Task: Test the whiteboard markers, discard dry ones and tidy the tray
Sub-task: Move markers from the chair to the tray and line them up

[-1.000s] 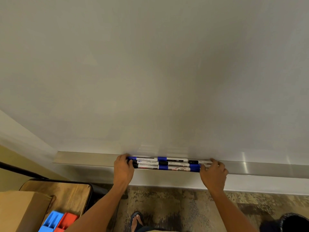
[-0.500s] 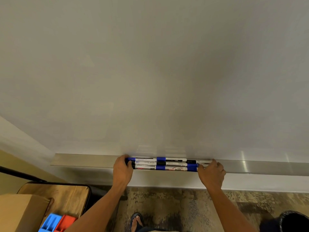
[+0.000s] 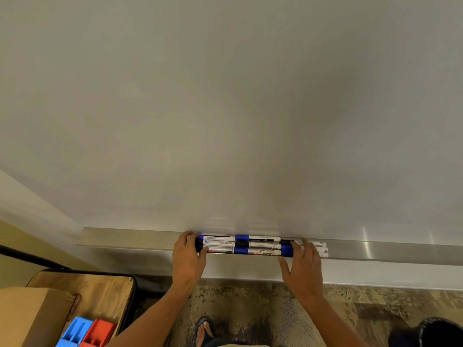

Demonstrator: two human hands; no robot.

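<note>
Markers (image 3: 253, 245) lie in three rows on the tray (image 3: 130, 237) under the whiteboard (image 3: 225, 108), left hand (image 3: 188, 256) curled round their left ends, right hand (image 3: 304, 265) flat-fingered on their right end, bin (image 3: 436, 331) at right.

At your lower left you see a wooden table (image 3: 100, 289) carrying a cardboard box (image 3: 30, 314) and blue (image 3: 74, 331) and red trays (image 3: 99, 333); patterned carpet (image 3: 250, 309) lies below.
</note>
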